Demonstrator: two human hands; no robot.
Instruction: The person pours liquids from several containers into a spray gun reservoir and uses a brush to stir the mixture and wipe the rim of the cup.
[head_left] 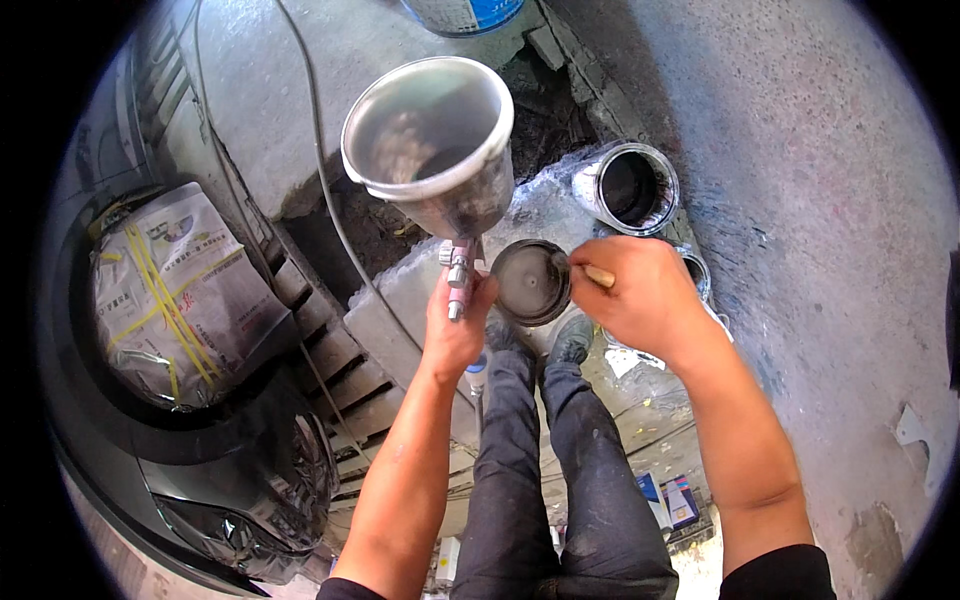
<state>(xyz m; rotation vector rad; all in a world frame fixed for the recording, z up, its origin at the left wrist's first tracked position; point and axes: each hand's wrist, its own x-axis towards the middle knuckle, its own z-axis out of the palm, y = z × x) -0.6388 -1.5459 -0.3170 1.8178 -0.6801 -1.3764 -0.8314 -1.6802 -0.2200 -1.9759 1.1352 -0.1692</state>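
My left hand [452, 335] is closed around the pinkish body of a spray gun [459, 272], held upright. On top of the gun sits a large open cup [478, 205], its inside smeared grey and its rim pale. My right hand [645, 295] is closed on a brush [600, 276] with a short wooden handle; its dark head reaches the edge of a round dark tin [532, 284]. A grey surface shows inside that tin, between my hands and above my shoes. Whether the brush touches the tin I cannot tell.
An open paint can [630, 188] stands beyond my right hand, with another can [697, 272] partly hidden behind it. A hose [340, 225] crosses the broken concrete and slatted grate [335, 350]. Left lies a black car part [215, 475] with taped plastic-and-paper wrapping [180, 300]. A blue bucket [465, 14] stands far ahead.
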